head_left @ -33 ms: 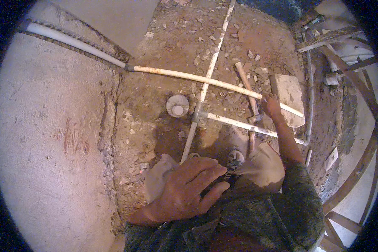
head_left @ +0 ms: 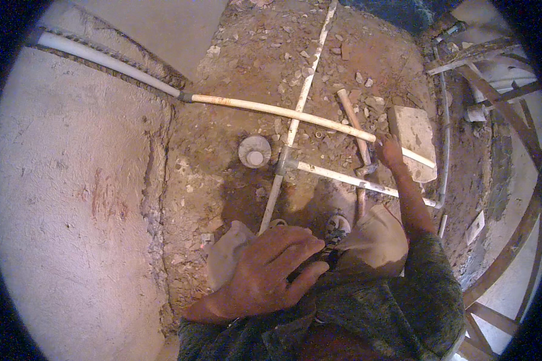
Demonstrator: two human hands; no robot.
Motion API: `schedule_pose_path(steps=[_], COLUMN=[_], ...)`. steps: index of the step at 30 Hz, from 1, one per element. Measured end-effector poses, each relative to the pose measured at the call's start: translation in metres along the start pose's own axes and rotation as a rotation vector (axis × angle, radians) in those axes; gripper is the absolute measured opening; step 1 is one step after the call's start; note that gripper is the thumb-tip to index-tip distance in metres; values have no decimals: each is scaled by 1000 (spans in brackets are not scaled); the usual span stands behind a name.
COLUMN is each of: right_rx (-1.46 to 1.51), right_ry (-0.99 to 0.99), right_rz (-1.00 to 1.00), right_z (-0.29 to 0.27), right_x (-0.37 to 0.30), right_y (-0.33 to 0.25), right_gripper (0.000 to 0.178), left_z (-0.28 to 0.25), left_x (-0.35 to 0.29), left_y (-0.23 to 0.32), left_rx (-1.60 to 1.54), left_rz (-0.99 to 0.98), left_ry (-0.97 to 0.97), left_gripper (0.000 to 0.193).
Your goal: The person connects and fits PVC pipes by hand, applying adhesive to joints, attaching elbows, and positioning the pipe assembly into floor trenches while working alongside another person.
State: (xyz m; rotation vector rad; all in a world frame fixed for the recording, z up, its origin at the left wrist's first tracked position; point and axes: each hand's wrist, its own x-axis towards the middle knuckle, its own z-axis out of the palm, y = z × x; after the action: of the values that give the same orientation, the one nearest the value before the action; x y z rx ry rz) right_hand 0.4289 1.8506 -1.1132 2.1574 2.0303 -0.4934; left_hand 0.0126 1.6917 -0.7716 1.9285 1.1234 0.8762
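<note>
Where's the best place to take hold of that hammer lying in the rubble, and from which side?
Grip the hammer on its bare wooden handle, around the middle, coming from above. It lies flat on the dirt, handle end pointing away, head near the right hand. The curved white pipe crosses the handle partway, so take hold between that pipe and the head, where the shaft looks free. The left hand rests by the knee.
</note>
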Motion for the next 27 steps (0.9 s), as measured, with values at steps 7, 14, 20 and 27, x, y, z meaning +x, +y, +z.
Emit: schedule_pose_path(steps=[7, 14, 20, 27], right_rx=[-191, 42, 63, -28], right_ry=[-59, 22, 174, 25], right_rz=[-138, -192, -304, -217], right_z=[6, -13, -8, -6], right_x=[14, 6, -1, 7], right_y=[-6, -22, -14, -7], right_gripper=[37, 38, 36, 38], left_z=[-2, 2, -1, -28], left_x=[3, 3, 2, 17], left_y=[2, -1, -1, 4], left_rx=[12, 10, -55, 83], left_rz=[2, 30, -6, -129], left_ry=[-25, 14, 7, -80], left_gripper=[33, 32, 39, 33])
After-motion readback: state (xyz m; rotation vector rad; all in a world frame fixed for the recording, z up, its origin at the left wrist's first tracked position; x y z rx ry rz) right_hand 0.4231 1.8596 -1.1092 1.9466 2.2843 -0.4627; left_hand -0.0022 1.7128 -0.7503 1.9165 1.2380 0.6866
